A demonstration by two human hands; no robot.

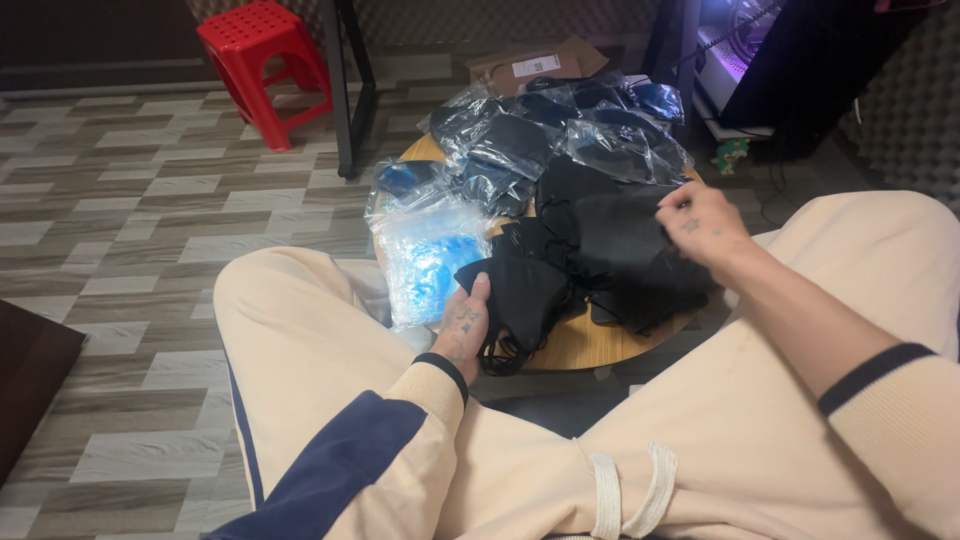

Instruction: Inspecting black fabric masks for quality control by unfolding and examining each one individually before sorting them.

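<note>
A small round wooden table [585, 345] stands between my knees. On it lies a heap of loose black face masks [610, 240]. My left hand [462, 322] holds one black mask [520, 295] by its near edge at the table's front. My right hand [700, 225] rests on the heap at the right, fingers curled onto the black fabric. A stack of clear plastic bags [425, 255] with a bluish sheen lies at the table's left edge, just beyond my left hand.
Bagged black masks [560, 130] pile up at the table's far side. A cardboard box [535, 65] lies behind them. A red plastic stool [265, 60] stands at the back left, beside a black metal leg [345, 95]. My cream trouser legs [300, 340] flank the table.
</note>
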